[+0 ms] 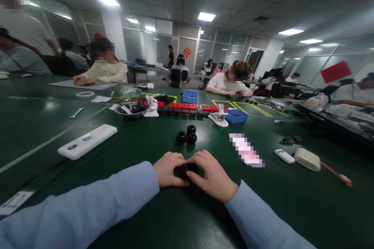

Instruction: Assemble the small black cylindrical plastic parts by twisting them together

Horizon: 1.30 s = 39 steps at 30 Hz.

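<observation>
My left hand (171, 168) and my right hand (209, 175) meet over the table in front of me. Between them is a small black wheel (189, 169), with the fingers of both hands curled round its sides. Part of it is hidden behind my fingers. Just beyond my hands, three more black wheels stand close together: one at the left (181, 137), one at the back (191, 129) and one at the right (192, 138). Their chunky tyres look shiny.
On the green table (140, 144) lie a white power strip (89, 141), a wrench (77, 113) and a pixelated phone-shaped object (245, 150). Farther back are a metal bowl (128, 114), red blocks (183, 106) and blue bins (237, 116). People sit across the table.
</observation>
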Each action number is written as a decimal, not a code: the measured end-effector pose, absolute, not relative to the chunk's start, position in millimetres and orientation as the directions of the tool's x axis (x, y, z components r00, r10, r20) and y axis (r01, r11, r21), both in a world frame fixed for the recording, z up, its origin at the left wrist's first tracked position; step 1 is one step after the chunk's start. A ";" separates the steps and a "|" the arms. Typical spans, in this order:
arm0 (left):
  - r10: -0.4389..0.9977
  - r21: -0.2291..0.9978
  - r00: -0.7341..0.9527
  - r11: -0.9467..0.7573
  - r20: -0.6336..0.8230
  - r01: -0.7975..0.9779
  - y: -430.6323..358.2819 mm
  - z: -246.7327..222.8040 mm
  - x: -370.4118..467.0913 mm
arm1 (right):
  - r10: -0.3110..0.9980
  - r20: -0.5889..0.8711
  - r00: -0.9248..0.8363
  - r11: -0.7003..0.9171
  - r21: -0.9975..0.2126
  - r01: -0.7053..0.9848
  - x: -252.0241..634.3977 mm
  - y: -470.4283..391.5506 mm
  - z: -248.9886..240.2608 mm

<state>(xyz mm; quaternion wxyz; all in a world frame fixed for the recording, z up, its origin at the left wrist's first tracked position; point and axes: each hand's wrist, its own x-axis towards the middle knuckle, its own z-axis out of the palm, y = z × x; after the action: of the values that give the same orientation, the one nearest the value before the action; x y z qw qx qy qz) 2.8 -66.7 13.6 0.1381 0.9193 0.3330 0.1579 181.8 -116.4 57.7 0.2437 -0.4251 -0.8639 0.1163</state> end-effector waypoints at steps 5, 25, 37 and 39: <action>0.638 0.339 0.747 -0.756 0.186 0.560 -69.2 16.4 3.0 | 0.739 0.337 -0.583 0.672 -0.428 0.604 181.7 -119.2 61.8; 0.608 0.399 0.767 -0.767 0.203 0.502 -64.7 10.9 3.5 | 0.585 0.392 -0.710 0.783 -0.503 0.367 181.8 -121.1 60.5; 0.612 0.427 0.768 -0.756 0.190 0.497 -62.5 10.8 2.0 | 0.677 0.382 -0.630 0.736 -0.310 0.602 190.5 -113.6 51.7; 0.610 0.430 0.770 -0.755 0.186 0.495 -61.9 10.8 1.4 | 0.725 0.353 -0.592 0.686 -0.296 0.664 193.1 -109.1 49.9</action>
<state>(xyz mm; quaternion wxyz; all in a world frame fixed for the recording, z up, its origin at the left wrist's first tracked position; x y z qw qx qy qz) 1.4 -61.9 10.8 0.1814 0.9232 0.2991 0.1592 193.1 -109.1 49.9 0.2273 -0.3903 -0.8897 0.0665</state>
